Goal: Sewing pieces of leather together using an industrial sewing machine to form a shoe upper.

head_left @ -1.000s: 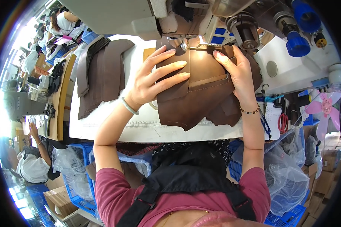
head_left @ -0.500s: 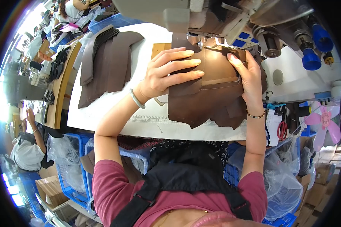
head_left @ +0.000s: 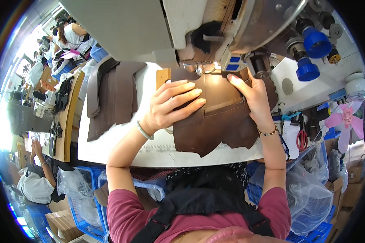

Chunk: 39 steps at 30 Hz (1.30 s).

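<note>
Under the sewing machine's presser foot and needle area (head_left: 202, 69) lies a dark brown leather piece (head_left: 215, 131) with a stitched seam and a wavy near edge. My left hand (head_left: 172, 104) rests on its left side, fingers stretched out and pressing flat. At the right, my right hand (head_left: 251, 97) grips the leather, thumb on top and the other fingers curled largely out of sight at its far edge. A small lamp lights the leather between both hands. The needle tip is too small to make out.
Stacked brown leather pieces (head_left: 119, 95) lie left on the white table (head_left: 158, 156). The machine head (head_left: 125, 28) overhangs the far side. Blue-capped knobs (head_left: 316, 42), red-handled scissors (head_left: 301, 140) and a pink fan (head_left: 346, 116) are right. Blue crates (head_left: 83, 202) stand below; other people work at far left.
The view has tilted, so the machine head fills more of the top and the table sits lower. Both hands stay on the leather with much the same hold.
</note>
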{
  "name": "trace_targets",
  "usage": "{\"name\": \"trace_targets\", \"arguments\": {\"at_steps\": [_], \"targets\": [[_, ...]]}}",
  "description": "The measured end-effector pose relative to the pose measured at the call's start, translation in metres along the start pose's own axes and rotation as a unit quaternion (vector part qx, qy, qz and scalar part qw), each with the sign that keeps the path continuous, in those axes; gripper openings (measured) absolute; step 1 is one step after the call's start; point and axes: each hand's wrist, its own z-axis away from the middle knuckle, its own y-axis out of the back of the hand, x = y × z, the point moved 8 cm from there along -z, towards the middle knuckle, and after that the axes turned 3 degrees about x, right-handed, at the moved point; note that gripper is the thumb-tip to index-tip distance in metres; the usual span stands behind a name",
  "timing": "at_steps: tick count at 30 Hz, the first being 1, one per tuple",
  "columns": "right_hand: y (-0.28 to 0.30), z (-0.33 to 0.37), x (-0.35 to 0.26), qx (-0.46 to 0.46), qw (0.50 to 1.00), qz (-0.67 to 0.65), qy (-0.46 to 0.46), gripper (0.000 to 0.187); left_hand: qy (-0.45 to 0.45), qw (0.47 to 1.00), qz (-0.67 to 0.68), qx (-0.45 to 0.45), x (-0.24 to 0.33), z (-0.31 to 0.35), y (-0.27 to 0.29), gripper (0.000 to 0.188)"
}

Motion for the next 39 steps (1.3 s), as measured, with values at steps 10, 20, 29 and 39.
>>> {"name": "trace_targets", "arguments": {"at_steps": [10, 20, 29, 39], "targets": [[-0.003, -0.003, -0.008, 0.009, 0.999, 0.001, 0.047, 0.022, 0.018, 1.0, 0.012, -0.013, -0.005, -0.001, 0.0, 0.025], [0.024, -0.002, 0.028, 0.072, 0.975, -0.196, -0.071, 0.026, 0.071, 0.997, 0.034, 0.022, -0.014, -0.003, -0.005, 0.031], [-0.023, 0.048, 0.037, -0.096, 0.944, -0.284, -0.136, 0.04, 0.093, 0.992, 0.064, 0.049, -0.017, -0.003, -0.003, 0.029], [-0.032, 0.049, 0.026, -0.057, 0.953, -0.275, -0.112, 0.04, 0.076, 0.992, 0.086, 0.055, -0.014, 0.005, -0.003, 0.03]]}}
